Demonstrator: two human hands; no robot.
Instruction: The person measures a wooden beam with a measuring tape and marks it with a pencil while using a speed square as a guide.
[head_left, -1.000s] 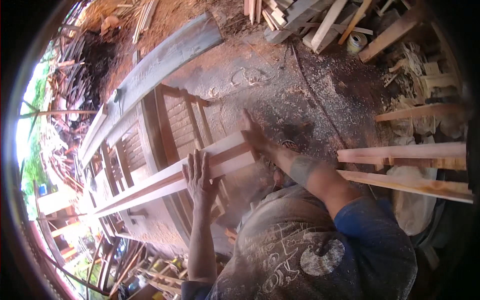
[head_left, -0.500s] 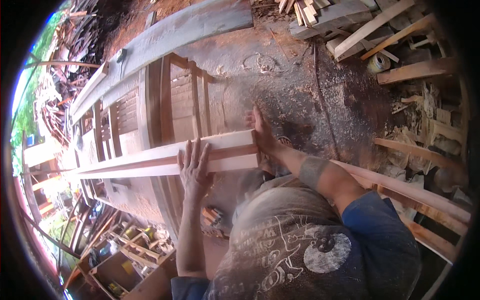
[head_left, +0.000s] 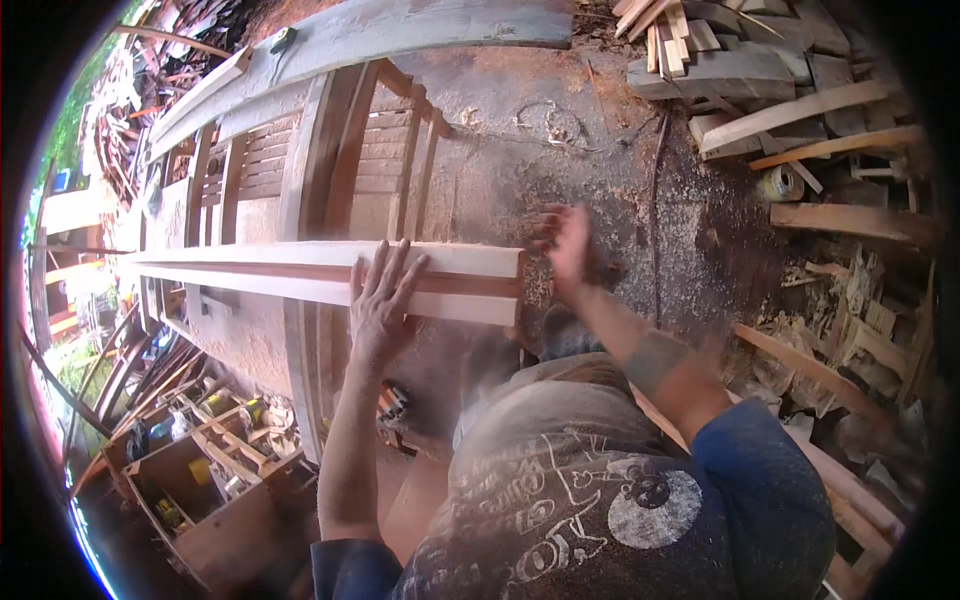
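Note:
A long pale timber (head_left: 470, 258) with a darker strip along its middle runs from the far left to just in front of me. My left hand (head_left: 385, 300) lies across it near the close end, fingers spread over its upper face. Beyond that end, to the right, my right hand (head_left: 568, 250) is in the air, apart from the wood. Its fingers are loosely bent, somewhat blurred, with nothing visible in them. Beneath the timber stand the upright boards of a wooden frame (head_left: 345, 150).
A broad grey plank (head_left: 430, 28) spans the far side, with a small dark tool (head_left: 284, 40) on it. Lumber (head_left: 710, 75) is piled at the far right. Sawdust and a cable (head_left: 657, 190) lie on the floor. A wooden box (head_left: 215, 525) of tools stands at lower left.
My right hand has moved away from the timber's near end, out to the right. My left hand stays on the wood. The whole view has shifted slightly.

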